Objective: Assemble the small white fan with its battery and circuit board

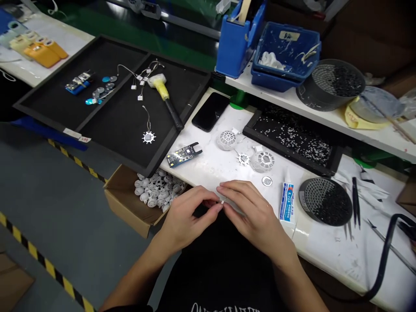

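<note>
Our forearms slant up from below, wrists angled inward, so our left hand [190, 212] and right hand [251, 212] meet just before the white surface [208, 169]. Our left thumb and forefinger nearly join; our right fingers curl, slightly parted. A small white piece [222, 202] sits between the fingertips; we cannot tell which hand grips it.

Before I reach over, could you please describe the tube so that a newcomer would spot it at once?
Start at the white bench and find the round black dish on it. The tube lies between that dish and the right hand. Unlike its neighbours, it is blue and white with a pointed nozzle.
</note>
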